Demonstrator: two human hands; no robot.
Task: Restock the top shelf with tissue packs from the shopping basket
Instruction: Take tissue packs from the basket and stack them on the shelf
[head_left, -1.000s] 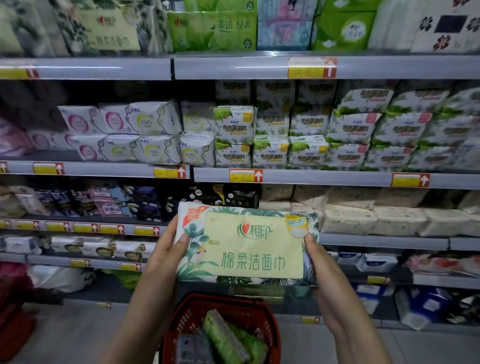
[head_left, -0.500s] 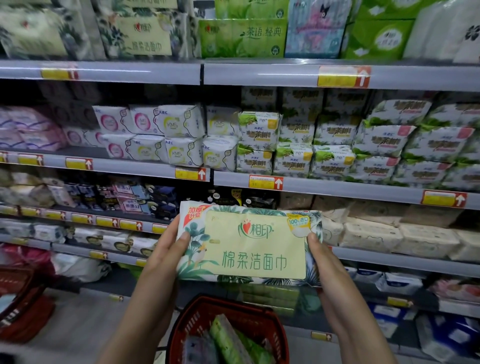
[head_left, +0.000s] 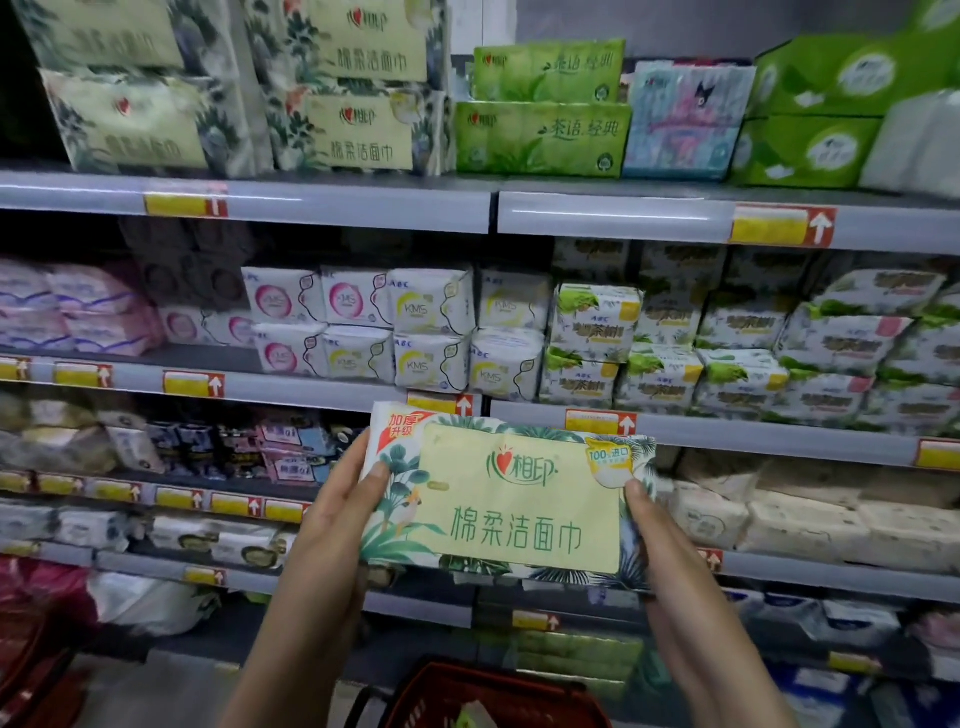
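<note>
I hold a pale-yellow tissue pack (head_left: 514, 499) with a leaf print and green lettering in front of the lower shelves. My left hand (head_left: 337, 525) grips its left end, thumb on the front. My right hand (head_left: 654, 540) grips its right end the same way. The top shelf (head_left: 322, 200) runs across the upper view and carries matching leaf-print packs (head_left: 358, 124) stacked at its left and middle. The red shopping basket (head_left: 483, 691) sits at the bottom edge below the pack, its contents mostly out of view.
Green tissue packs (head_left: 543, 135), a blue-pink pack (head_left: 685, 119) and green boxes (head_left: 821, 109) fill the top shelf's right side. The shelf below holds white and green sanitary pad packs (head_left: 431, 332). Lower shelves carry more packs. A second red basket (head_left: 36, 670) stands at the bottom left.
The view has tilted upward and come closer, showing more of the top shelf and less of the basket. The pack has risen slightly in both hands, held the same way.
</note>
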